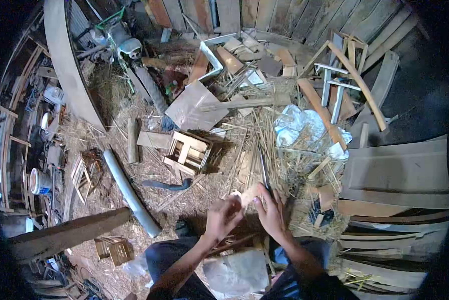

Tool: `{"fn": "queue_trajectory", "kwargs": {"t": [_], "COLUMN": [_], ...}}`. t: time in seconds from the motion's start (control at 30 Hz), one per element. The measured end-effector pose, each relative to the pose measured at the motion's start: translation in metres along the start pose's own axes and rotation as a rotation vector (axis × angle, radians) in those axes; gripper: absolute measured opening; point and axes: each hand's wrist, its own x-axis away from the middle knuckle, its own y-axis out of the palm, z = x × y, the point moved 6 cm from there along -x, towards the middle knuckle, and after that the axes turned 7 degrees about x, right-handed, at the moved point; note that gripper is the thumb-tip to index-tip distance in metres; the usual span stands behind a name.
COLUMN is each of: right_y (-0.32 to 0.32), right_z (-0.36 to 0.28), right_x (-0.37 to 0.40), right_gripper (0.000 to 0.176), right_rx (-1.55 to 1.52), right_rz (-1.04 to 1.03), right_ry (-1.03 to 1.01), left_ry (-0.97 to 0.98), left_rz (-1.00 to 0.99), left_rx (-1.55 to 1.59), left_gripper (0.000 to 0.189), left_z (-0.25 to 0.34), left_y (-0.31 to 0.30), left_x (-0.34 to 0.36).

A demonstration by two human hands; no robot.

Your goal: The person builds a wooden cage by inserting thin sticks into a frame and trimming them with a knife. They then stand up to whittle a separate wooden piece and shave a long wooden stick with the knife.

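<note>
My left hand (223, 218) is closed around one end of a short, pale piece of wood (250, 194), held out above my knees. A light, curled bit shows at its fingertips. My right hand (273, 214) is closed at the wood's other end, on a knife (263, 167) whose long, thin, dark blade points away from me. Its handle is hidden in the fingers. Below the hands, a grey flat-topped block (237, 272) stands between my legs. A small slatted wooden crate (187, 152) lies ahead on the left.
Straw and wood scraps cover the floor. A grey pipe (129, 190) and a thick plank (74, 232) lie left. Stacked boards (394, 172) are at right. Crumpled plastic sheeting (298, 125) lies ahead; a motorbike (130, 49) and a white bucket (39, 181) stand farther off.
</note>
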Motion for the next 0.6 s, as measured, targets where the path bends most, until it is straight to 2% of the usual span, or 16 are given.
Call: {"fn": "queue_trajectory", "kwargs": {"t": [0.03,0.07,0.1,0.17,0.2,0.23,0.3,0.33,0.43,0.47,0.5,0.53,0.6], "right_y": [0.011,0.016,0.017,0.015,0.008,0.009,0.005,0.010,0.019,0.024,0.017,0.012,0.017], "right_z": [0.007,0.015,0.017,0.013,0.005,0.004,-0.007,-0.001,0.009,0.015,0.011,0.005,0.003], "right_x": [0.000,-0.005,-0.016,-0.029,-0.035,-0.041,-0.034,-0.032,-0.022,-0.016,-0.008,-0.010,0.014], "right_gripper": [0.042,0.043,0.043,0.044,0.047,0.047,0.048,0.050,0.051,0.051,0.047,0.044,0.041], "right_rx": [0.018,0.075,0.082,-0.049,0.074,0.072,0.199,0.192,0.175,0.040,0.260,0.243,0.208], "right_rz": [-0.048,-0.005,0.016,0.035,-0.072,-0.051,0.064,-0.019,0.081,0.128,0.161,0.157,0.150], "right_ry": [0.025,-0.076,-0.094,-0.131,-0.092,-0.106,-0.289,-0.212,-0.302,-0.345,-0.378,-0.395,-0.348], "left_ry": [-0.048,-0.049,-0.053,-0.029,0.003,0.108,0.113,0.130,0.143,0.115,0.096,0.078,0.121], "left_rz": [-0.003,-0.001,0.000,-0.069,-0.020,0.000,0.046,0.058,0.055,0.053,0.084,0.168,0.171], "left_rx": [0.010,0.024,0.040,-0.091,-0.050,-0.144,-0.075,-0.083,-0.089,-0.089,-0.079,-0.073,-0.079], "left_gripper": [0.047,0.047,0.047,0.048,0.048,0.047,0.046,0.046,0.046,0.047,0.047,0.049,0.050], "left_z": [-0.019,-0.022,-0.017,-0.022,-0.011,-0.005,-0.003,0.000,0.006,0.002,0.000,-0.003,-0.010], "left_y": [0.008,0.006,0.002,-0.014,-0.028,-0.038,-0.044,-0.045,-0.045,-0.045,-0.044,-0.044,-0.039], "left_x": [0.008,0.000,-0.005,-0.021,-0.032,-0.037,-0.033,-0.031,-0.001,0.007,0.001,0.012,0.034]}}
